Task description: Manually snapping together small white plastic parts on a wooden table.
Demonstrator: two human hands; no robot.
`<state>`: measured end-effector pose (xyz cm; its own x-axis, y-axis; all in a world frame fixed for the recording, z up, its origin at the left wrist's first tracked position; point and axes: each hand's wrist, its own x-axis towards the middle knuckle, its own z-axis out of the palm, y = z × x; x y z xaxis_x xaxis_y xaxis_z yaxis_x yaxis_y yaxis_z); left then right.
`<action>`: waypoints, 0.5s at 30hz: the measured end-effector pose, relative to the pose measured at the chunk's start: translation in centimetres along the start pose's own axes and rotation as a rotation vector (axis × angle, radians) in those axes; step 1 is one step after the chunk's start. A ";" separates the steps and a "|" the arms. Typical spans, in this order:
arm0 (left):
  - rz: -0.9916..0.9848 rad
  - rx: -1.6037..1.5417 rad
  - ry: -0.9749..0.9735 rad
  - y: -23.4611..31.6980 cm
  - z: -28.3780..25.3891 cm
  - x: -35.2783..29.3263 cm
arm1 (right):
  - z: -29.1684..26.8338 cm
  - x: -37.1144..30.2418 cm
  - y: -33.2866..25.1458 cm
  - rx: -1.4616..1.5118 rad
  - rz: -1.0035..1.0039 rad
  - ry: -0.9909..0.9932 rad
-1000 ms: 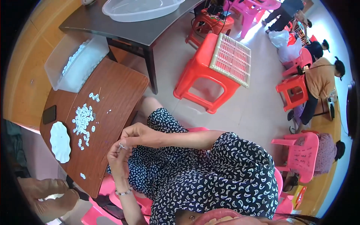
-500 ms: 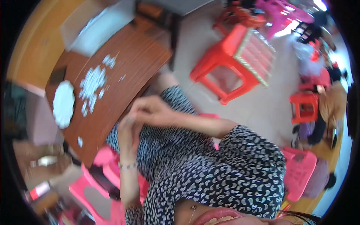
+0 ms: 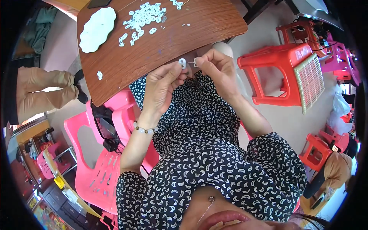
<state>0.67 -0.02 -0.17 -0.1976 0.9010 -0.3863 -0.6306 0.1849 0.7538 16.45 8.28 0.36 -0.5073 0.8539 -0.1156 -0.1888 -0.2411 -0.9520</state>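
Between the thumb and fingers of my left hand (image 3: pixel 160 86) is a small white oval plastic piece (image 3: pixel 182 63) with dark openings. Close to its right, my right hand (image 3: pixel 222 73) pinches another small white piece (image 3: pixel 195 61). A thin metal pin or screw (image 3: pixel 191 62) points from that piece toward the left one, with a narrow gap between. Both hands are above my lap at the near edge of the brown table (image 3: pixel 191 38). A loose pile of similar white pieces (image 3: pixel 145 18) lies farther back on it, and a small white pair (image 3: pixel 100 74) sits near the left end.
A white wavy-edged plate or sheet (image 3: pixel 96 30) lies on the table, by a dark flat object (image 3: pixel 99 3). A pink chair (image 3: pixel 96 176) holding a black bag (image 3: pixel 107 128) stands at left. Red stools (image 3: pixel 276 73) are at right. Another person's brown trousers (image 3: pixel 44 90) show at far left.
My hands were together and blurred; now they are a little apart, each with a white piece showing. The view has turned, so the table appears higher and farther right.
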 end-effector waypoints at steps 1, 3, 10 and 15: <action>-0.001 -0.006 -0.019 0.1 0.0 -0.1 | 0.1 0.0 0.0 -0.001 0.004 0.000; -0.005 -0.013 -0.035 0.0 0.0 -0.1 | 0.2 -0.1 0.1 -0.019 0.012 0.017; -0.066 -0.052 -0.060 -0.2 -0.5 0.2 | 0.0 -0.1 -0.1 -0.091 0.014 0.006; -0.083 -0.056 -0.062 -0.3 -0.4 0.3 | -0.3 0.1 0.1 -0.194 -0.032 0.002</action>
<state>0.51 0.03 -0.73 -0.0969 0.9065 -0.4110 -0.6840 0.2393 0.6891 16.64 8.45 0.19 -0.5016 0.8610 -0.0848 -0.0388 -0.1203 -0.9920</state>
